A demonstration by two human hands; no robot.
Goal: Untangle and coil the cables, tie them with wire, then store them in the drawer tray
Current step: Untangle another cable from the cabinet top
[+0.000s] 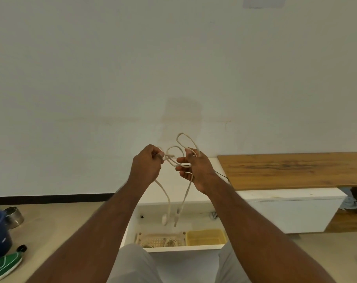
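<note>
The left hand (147, 166) is raised in front of the chest with its back to the camera, fingers curled and pinching a strand of the cream cable (174, 158) at the fingertips. From that pinch the cable runs rightward in a loose knot of loops strung between the two hands, so its tangle lies crosswise, hand to hand, with one tall loop standing up above the right fingers. The right hand (195, 169) is just beside the left at about the same height, palm turned inward, its fingers half curled with the loops draped over and around them; the thumb looks to press a strand. Two tails hang straight down from the hands, one from each side, ending in plugs (170, 218) that dangle over the open drawer (183, 249). Below, the drawer tray (160, 238) already holds coiled cables, with a yellow basket (206, 236) beside it on the right. Neither hand seems nearer; the next pull probably has to work sideways through the knot.
</note>
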